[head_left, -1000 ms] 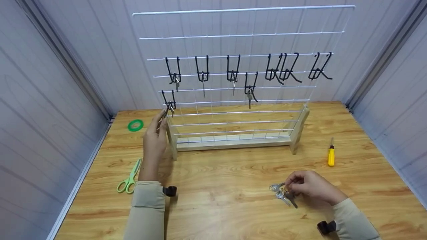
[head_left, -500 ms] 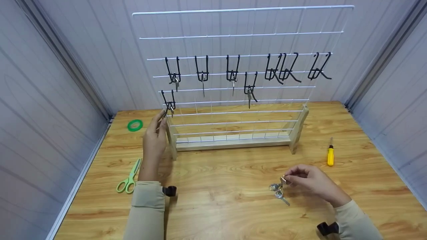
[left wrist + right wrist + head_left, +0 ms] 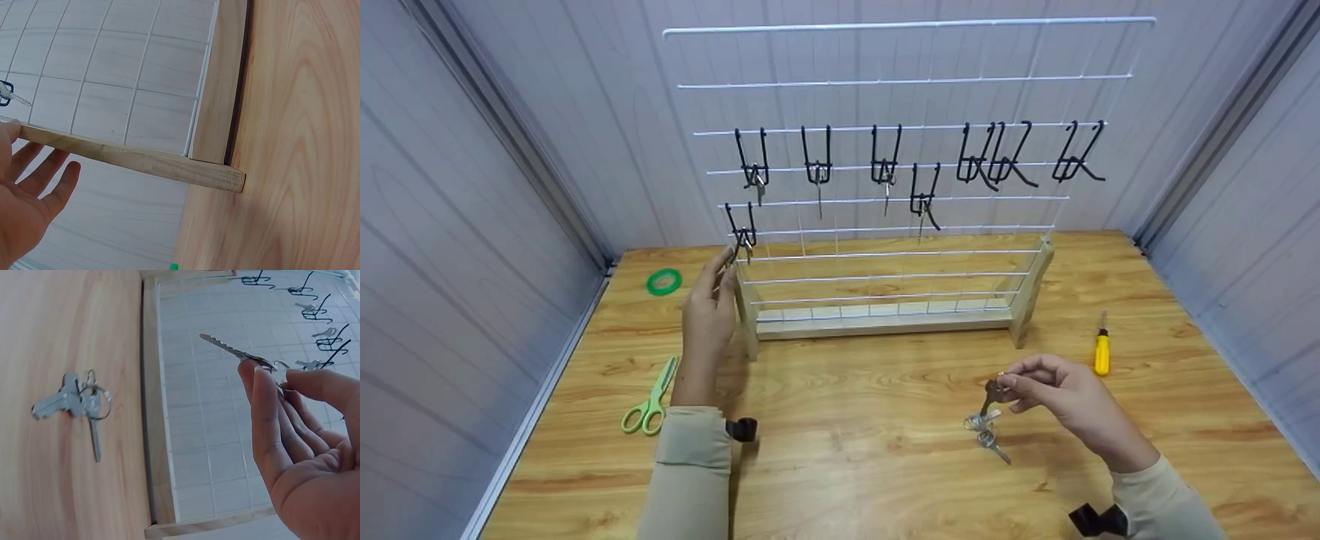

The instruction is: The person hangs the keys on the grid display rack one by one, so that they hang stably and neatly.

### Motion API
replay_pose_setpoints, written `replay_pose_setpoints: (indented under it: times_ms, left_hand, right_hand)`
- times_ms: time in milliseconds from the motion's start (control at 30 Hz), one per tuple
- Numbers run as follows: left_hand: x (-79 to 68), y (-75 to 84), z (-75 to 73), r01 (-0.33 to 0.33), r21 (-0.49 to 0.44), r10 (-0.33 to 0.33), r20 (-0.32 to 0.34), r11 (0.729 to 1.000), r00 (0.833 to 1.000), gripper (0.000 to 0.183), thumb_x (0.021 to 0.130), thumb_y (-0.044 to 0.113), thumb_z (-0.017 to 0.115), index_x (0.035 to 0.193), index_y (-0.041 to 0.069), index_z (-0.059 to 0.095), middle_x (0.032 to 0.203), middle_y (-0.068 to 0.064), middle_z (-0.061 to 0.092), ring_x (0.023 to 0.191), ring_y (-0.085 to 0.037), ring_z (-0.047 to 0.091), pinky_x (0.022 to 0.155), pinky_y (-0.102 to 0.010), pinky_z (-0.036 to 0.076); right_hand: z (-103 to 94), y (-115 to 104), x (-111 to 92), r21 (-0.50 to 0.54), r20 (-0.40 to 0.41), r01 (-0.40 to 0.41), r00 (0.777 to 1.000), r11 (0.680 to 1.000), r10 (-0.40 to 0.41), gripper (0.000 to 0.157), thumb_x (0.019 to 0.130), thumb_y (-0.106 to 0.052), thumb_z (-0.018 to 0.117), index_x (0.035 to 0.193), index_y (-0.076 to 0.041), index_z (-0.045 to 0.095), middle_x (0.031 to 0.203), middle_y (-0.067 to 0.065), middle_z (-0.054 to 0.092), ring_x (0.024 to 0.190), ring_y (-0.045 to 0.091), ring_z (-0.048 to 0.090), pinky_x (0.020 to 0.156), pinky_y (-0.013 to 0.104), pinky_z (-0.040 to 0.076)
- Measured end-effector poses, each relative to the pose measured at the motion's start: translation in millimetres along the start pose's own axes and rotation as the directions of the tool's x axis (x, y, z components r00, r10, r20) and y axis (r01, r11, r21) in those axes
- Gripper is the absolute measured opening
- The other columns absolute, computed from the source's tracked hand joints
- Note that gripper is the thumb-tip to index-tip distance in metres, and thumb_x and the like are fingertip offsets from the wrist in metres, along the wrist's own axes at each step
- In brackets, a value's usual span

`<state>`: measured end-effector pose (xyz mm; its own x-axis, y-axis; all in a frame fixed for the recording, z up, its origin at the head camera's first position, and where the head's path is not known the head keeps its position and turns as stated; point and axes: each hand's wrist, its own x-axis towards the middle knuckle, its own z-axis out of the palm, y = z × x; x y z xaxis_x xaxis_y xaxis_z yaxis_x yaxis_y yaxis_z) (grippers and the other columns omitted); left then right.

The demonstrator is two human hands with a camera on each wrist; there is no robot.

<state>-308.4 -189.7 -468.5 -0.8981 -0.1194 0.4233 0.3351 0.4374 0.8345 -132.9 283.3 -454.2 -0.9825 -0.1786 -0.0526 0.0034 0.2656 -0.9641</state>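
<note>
In the head view my right hand point(image 3: 1061, 394) pinches a key point(image 3: 228, 347) by its small ring between thumb and fingertips, the blade pointing away. Below it, two loose keys point(image 3: 67, 398) with a ring lie on the wooden table. My left hand point(image 3: 709, 307) holds the upper end of the wooden side post point(image 3: 140, 160) of the rack, thumb on one side and fingers on the other. The white wire grid rack point(image 3: 885, 255) carries several black hooks point(image 3: 817, 154); keys hang from the left and middle ones, such as the key point(image 3: 921, 214) on the lower middle hook.
Green scissors point(image 3: 652, 397) lie to the left of my left forearm, with a roll of green tape point(image 3: 664, 282) behind them. A yellow-handled screwdriver point(image 3: 1102, 352) lies at the right. Panelled walls point(image 3: 472, 225) enclose the table's back and sides. More black hooks point(image 3: 1076, 154) hang at the right.
My right hand has lifted one key off the small pile and risen slightly toward the rack; two keys stay on the table. The left hand keeps its place.
</note>
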Motion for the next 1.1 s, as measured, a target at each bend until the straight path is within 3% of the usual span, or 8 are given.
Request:
replay_pose_setpoints:
  times_ms: [300,500,767,1100]
  left_hand:
    - [-0.2,1.2,-0.3,0.004,0.009,-0.004,-0.005,1.000,1.000,0.041,0.114,0.025,0.052,0.155,0.016,0.057,0.156,-0.010,0.061,0.139,-0.035,0.064,0.110,-0.052,0.060]
    - [-0.7,1.2,-0.6,0.013,0.021,-0.013,-0.001,1.000,1.000,0.042,0.115,0.030,0.051,0.155,0.021,0.057,0.158,-0.007,0.060,0.141,-0.035,0.063,0.111,-0.052,0.059]
    - [-1.0,1.6,0.0,0.022,0.013,-0.022,-0.001,1.000,1.000,0.042,0.115,0.032,0.050,0.155,0.022,0.057,0.158,-0.007,0.060,0.141,-0.035,0.062,0.112,-0.052,0.059]
    - [-0.2,2.1,0.0,0.025,0.015,-0.025,0.000,1.000,1.000,0.041,0.115,0.029,0.050,0.155,0.020,0.057,0.158,-0.008,0.060,0.142,-0.036,0.062,0.112,-0.054,0.058]
  right_hand:
    - [7.3,-14,-7,0.081,-0.025,0.052,0.998,0.995,-0.050,0.025,0.111,-0.015,0.059,0.122,0.008,0.061,0.110,-0.007,0.082,0.097,0.012,0.080,0.081,0.030,0.068]
    - [13.9,-33,-8,0.058,-0.126,0.077,0.990,0.995,-0.070,0.027,0.112,-0.017,0.058,0.123,0.007,0.058,0.106,-0.004,0.082,0.091,0.014,0.081,0.077,0.030,0.068]
    - [19.9,-59,1,-0.059,-0.226,0.195,0.953,0.979,-0.203,0.026,0.113,-0.016,0.056,0.122,0.008,0.056,0.095,0.000,0.081,0.080,0.018,0.081,0.069,0.032,0.068]
    - [25.5,-97,19,-0.086,-0.297,0.299,0.903,0.951,-0.310,0.014,0.112,-0.009,0.055,0.120,0.001,0.059,0.092,0.001,0.081,0.074,0.019,0.079,0.066,0.031,0.067]
